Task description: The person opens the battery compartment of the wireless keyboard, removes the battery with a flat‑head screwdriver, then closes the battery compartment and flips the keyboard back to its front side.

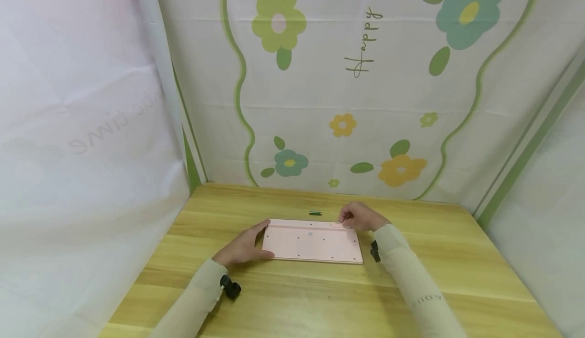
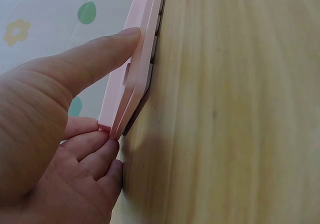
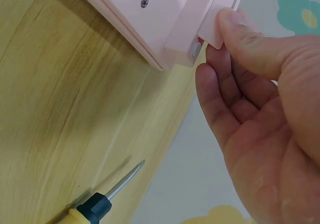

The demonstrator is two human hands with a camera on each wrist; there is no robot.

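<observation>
A pink keyboard (image 1: 313, 244) lies with its screw-dotted underside up; its dark keycaps show beneath its edge in the left wrist view. My left hand (image 1: 243, 246) grips its left end, thumb (image 2: 112, 51) along the near edge and fingertips around the far corner. At the far right corner, my right hand (image 1: 361, 216) pinches a small pink battery cover (image 3: 220, 16) between thumb and fingers. That cover is at the raised strip along the keyboard's far edge. A green battery (image 1: 315, 213) lies on the table just beyond this edge.
A screwdriver (image 3: 100, 205) with a yellow and black handle lies on the wooden table (image 1: 292, 297), near the right hand in the right wrist view. White curtains with printed flowers (image 1: 343, 125) hang behind the table and at both sides.
</observation>
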